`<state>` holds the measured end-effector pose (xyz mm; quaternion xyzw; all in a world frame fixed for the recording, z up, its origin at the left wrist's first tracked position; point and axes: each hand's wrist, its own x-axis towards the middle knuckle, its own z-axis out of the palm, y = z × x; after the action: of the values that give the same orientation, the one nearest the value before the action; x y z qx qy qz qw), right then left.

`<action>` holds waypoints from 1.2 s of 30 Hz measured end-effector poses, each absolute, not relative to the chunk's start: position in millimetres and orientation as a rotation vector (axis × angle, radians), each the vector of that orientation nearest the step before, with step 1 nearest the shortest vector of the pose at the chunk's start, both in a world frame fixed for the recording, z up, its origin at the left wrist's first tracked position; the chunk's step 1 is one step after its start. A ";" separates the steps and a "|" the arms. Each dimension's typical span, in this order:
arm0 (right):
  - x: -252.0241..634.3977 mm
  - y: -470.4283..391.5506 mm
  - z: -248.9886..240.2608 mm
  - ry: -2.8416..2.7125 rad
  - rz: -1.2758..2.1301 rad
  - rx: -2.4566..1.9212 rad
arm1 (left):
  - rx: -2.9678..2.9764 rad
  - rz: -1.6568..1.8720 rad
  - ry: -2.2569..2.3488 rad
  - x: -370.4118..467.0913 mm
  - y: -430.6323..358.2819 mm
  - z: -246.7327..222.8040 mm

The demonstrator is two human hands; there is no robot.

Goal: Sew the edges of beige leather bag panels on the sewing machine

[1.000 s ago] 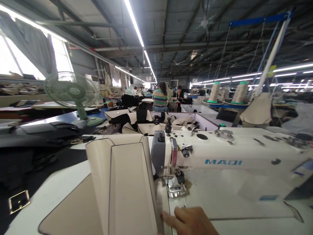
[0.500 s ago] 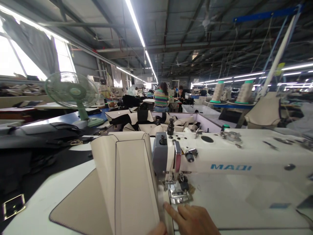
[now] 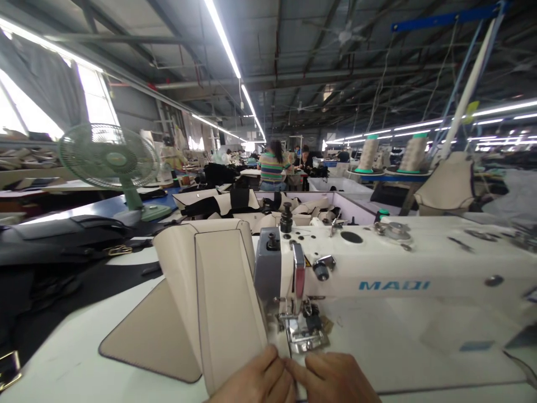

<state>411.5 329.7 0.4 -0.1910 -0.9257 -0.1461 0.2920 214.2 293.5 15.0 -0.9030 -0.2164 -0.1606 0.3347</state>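
Observation:
A beige leather-like bag panel (image 3: 224, 302) with dark edges stands curled up on the machine bed, left of the sewing machine (image 3: 390, 274). Its right edge runs to the presser foot (image 3: 308, 336). My left hand (image 3: 262, 380) is closed on that edge, fingers bent, just in front of the foot. Beside it, my right hand (image 3: 335, 378) presses its bent fingers to the same edge, index fingertip touching the left hand. The fingertips are partly hidden. A flat beige flap (image 3: 155, 336) lies on the bed to the left.
Dark pieces with gold buckles (image 3: 119, 250) lie at the left. A green fan (image 3: 126, 168) stands behind them. Behind the machine is a bin (image 3: 356, 210) of beige and black pieces. Thread cones (image 3: 369, 154) stand at the right. Other people (image 3: 273, 168) work farther back.
My left hand has come up from the bottom edge onto the panel's edge, meeting my right hand. The view has shifted slightly, and the flat flap shows more of its lower edge.

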 end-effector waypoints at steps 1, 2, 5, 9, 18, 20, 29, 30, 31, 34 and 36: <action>411.5 329.9 3.1 -2.502 -0.348 -0.519 | -2.354 -0.414 -0.570 213.4 293.5 18.1; 411.4 329.5 7.3 -2.546 -0.294 -0.548 | -2.359 -0.409 -0.580 212.8 293.5 21.1; 407.8 325.8 26.5 -2.685 -0.100 -0.687 | -2.428 -0.383 -0.636 211.4 293.2 27.5; 395.7 325.8 43.8 -2.730 -0.060 -0.785 | -2.504 -0.351 -0.684 211.8 294.3 29.2; 391.9 335.3 27.5 -2.783 -0.258 -0.660 | -2.724 -0.068 -0.832 194.3 285.2 79.0; 392.7 333.6 30.0 -2.789 -0.273 -0.646 | -2.631 0.042 -0.803 182.4 280.6 93.8; 389.3 333.4 24.6 -2.773 -0.319 -0.670 | -2.316 0.171 -0.533 165.8 287.2 75.4; 389.4 333.2 23.5 -2.772 -0.332 -0.666 | -2.317 0.195 -0.520 165.6 286.5 74.8; 389.6 332.9 22.8 -2.771 -0.347 -0.662 | -2.316 0.216 -0.516 165.3 285.0 74.5; 392.3 330.3 24.3 -2.779 -0.394 -0.640 | -2.306 0.194 -0.531 166.4 277.6 71.5; 394.9 326.2 27.3 -2.808 -0.435 -0.596 | -2.303 0.164 -0.543 169.6 273.2 66.9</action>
<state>394.9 326.2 27.3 -0.2038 -0.9603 -0.1488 0.1190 169.6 273.2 66.9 -0.9000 -0.2120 0.0639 0.3754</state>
